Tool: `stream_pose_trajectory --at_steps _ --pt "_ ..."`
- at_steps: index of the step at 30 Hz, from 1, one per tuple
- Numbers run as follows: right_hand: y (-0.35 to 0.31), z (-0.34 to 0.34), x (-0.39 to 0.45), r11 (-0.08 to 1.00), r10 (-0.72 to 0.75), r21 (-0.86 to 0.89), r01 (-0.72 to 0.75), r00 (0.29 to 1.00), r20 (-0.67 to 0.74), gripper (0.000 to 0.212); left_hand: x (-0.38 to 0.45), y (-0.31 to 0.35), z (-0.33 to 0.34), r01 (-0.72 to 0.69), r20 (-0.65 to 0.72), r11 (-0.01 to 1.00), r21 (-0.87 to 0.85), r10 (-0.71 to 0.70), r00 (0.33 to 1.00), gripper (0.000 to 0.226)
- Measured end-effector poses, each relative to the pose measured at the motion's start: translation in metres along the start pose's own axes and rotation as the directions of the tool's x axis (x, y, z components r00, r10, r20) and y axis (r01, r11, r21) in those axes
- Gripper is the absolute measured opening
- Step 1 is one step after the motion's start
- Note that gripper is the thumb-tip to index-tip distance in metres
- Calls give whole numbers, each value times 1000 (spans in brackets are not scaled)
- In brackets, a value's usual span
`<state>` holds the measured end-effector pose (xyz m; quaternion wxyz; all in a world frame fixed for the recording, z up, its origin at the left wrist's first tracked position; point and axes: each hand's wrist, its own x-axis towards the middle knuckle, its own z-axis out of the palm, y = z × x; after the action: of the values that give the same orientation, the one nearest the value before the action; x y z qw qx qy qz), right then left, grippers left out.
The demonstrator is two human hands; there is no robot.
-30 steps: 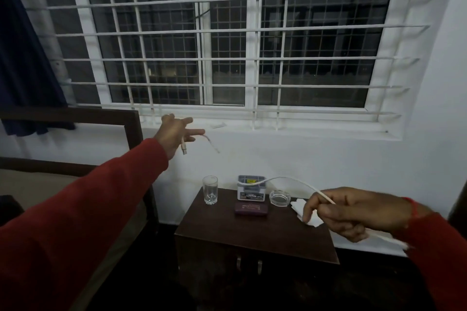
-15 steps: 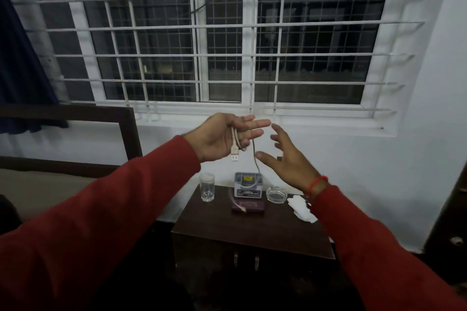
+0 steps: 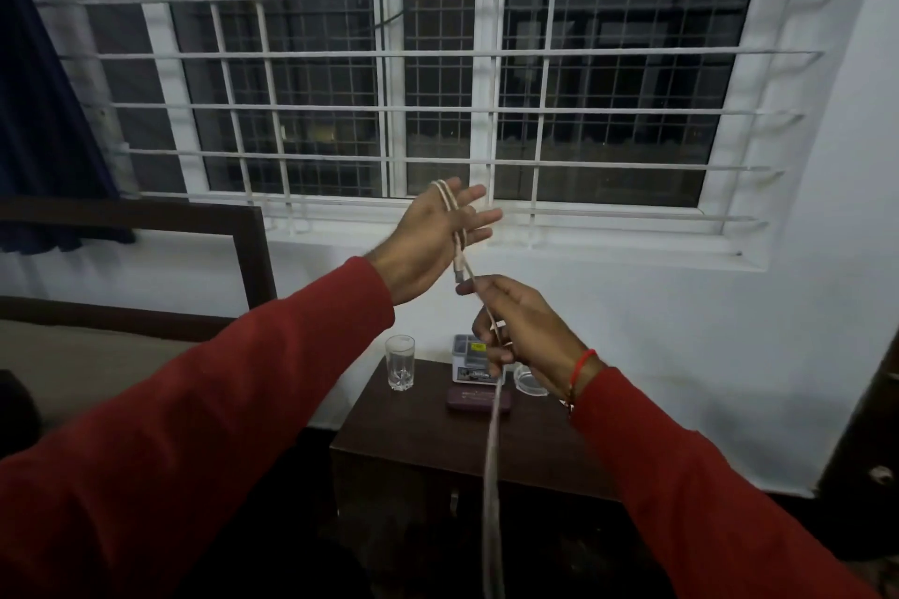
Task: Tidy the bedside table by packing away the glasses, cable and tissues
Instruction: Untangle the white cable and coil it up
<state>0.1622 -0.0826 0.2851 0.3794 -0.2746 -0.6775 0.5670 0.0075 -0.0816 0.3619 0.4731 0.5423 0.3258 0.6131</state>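
A white cable is looped over the fingers of my left hand, which is raised in front of the window sill with its fingers spread. The cable's plug end hangs beside the palm. Just below, my right hand pinches the cable, and the rest of it hangs down blurred past the front of the dark brown bedside table. A dark maroon glasses case lies on the table. My right arm hides the tissues.
On the table stand a drinking glass, a small white and grey box and a clear glass ashtray. A wooden bed frame is at the left. The barred window and white wall are behind.
My right hand swung in from the far right to just under my left hand, and now pinches the cable there. A turn of cable now sits around my left fingers.
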Motion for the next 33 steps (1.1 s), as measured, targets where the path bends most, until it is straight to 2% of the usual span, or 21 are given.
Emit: stream_pose_trajectory --at_steps 1,3,5,7,9,11,12,14,17,21,23,25,27,29,30,31,32,33 --pt "-2 1 -4 996 -8 -84 11 999 36 22 1 -3 -5 -60 -16 982 181 64 998 61" --pt "-7 -2 -10 943 -75 -323 77 997 19 18 0 -9 -16 -145 68 839 524 129 989 56" --pt "-16 -11 -11 781 -240 -606 150 968 -71 12 -4 -13 -24 -154 166 696 702 51 985 46" --pt "-27 -23 -10 646 -367 -743 177 925 -99 9 -11 -16 -23 -113 227 623 774 -106 968 42" --pt "-37 -34 -8 626 -426 -753 204 898 -111 6 -21 -18 -16 -33 276 642 766 -283 919 63" --pt "-43 -44 -5 640 -464 -731 238 877 -121 12 -27 -19 -6 97 323 738 668 -404 856 78" --pt "-45 -48 -3 642 -485 -720 263 867 -115 11 -29 -18 -2 159 344 798 581 -417 841 78" --pt "-46 -52 1 670 -507 -671 317 856 -103 3 -30 -14 4 254 382 892 374 -398 834 69" --pt "-42 -53 5 779 -484 -518 354 865 -136 15 -30 -8 12 307 415 938 162 -347 841 53" --pt "-29 -50 8 843 -456 -379 381 880 -131 26 -31 -3 18 323 404 946 1 -296 865 39" --pt "-21 -46 9 880 -414 -323 349 897 -158 31 -31 0 18 367 411 924 -104 -296 862 36" --pt "-13 -40 10 901 -350 -331 281 921 -171 36 -30 2 18 410 429 891 -196 -298 852 35" --pt "-5 -33 12 891 -277 -402 212 954 -111 34 -28 2 20 374 443 893 -251 -237 865 38" --pt "1 -26 11 874 -174 -460 156 985 3 24 -20 -2 20 227 387 942 -247 -119 914 40" --pt "2 -23 9 875 -125 -467 131 991 45 21 -16 -3 18 110 316 979 -173 -51 948 40" --pt "2 -21 7 878 -89 -465 109 994 64 21 -12 -5 15 -15 236 1000 -22 20 972 40" --pt "1 -19 5 875 -78 -473 98 995 63 22 -9 -6 11 -120 182 974 190 85 980 40" --pt "-2 -19 3 853 -103 -509 112 994 45 22 -8 -6 6 -187 169 895 406 128 977 40"
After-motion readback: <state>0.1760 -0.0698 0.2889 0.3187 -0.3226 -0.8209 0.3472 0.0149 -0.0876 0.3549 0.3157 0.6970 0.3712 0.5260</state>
